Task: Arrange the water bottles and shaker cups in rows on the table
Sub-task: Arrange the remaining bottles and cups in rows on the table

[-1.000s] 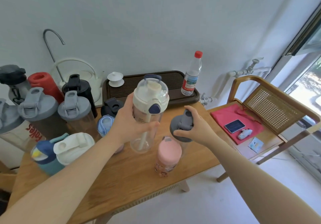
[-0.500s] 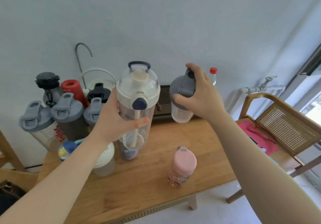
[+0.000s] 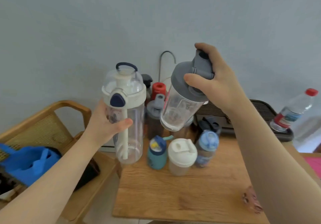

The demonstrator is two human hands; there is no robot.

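My left hand (image 3: 106, 124) grips a tall clear bottle with a cream lid and white straw (image 3: 128, 119), held upright above the table's left edge. My right hand (image 3: 213, 79) holds a clear shaker cup (image 3: 180, 109) by its grey lid, tilted in the air over the cluster. On the wooden table (image 3: 182, 194) stand a small teal bottle (image 3: 157, 152), a cream-lidded shaker cup (image 3: 181, 157) and a blue-lidded bottle (image 3: 206, 147). Behind them are a grey-lidded shaker (image 3: 154, 117), a red-topped bottle (image 3: 159, 89) and dark bottles, partly hidden. My right arm hides most of a pink bottle (image 3: 251, 201).
A dark slatted tray (image 3: 264, 112) at the back right carries a red-capped plastic water bottle (image 3: 295, 110). A wooden chair (image 3: 57, 119) at the left holds a blue cloth (image 3: 27, 163). A chrome tap (image 3: 166, 57) curves up by the wall.
The view has swung left. Both hands have carried their bottles leftward and higher; the grey-lidded cup is now tilted over the cluster. The pink bottle has slid behind my right arm.
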